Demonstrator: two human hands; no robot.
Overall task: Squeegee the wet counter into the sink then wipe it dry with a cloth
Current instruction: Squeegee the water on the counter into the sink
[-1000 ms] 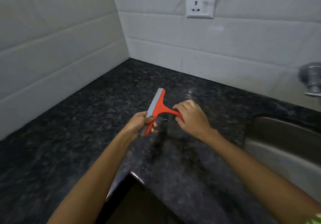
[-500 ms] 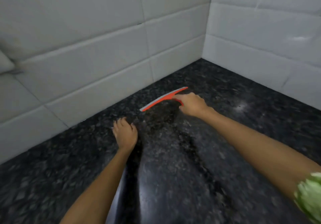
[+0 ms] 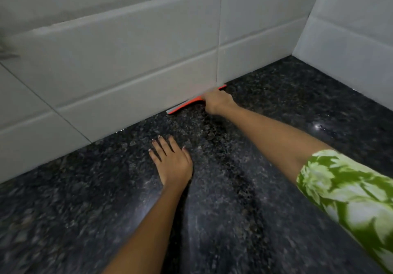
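Observation:
An orange squeegee (image 3: 187,105) with a grey blade lies against the foot of the tiled wall, blade edge down on the black speckled granite counter (image 3: 265,146). My right hand (image 3: 217,103) is closed around its handle, which the hand hides. My left hand (image 3: 170,161) rests flat on the counter, fingers spread, nearer to me and left of the squeegee, holding nothing. The sink and any cloth are out of view.
White tiled walls (image 3: 127,56) meet in a corner at the far right (image 3: 297,46), bounding the counter on two sides. A bright wet glint (image 3: 318,126) shows on the stone to the right. A green floral sleeve (image 3: 348,193) covers my right upper arm.
My left hand let go of the squeegee and dropped flat onto the counter. My right hand carried the squeegee away from me to the base of the wall. The view swung left, away from the sink.

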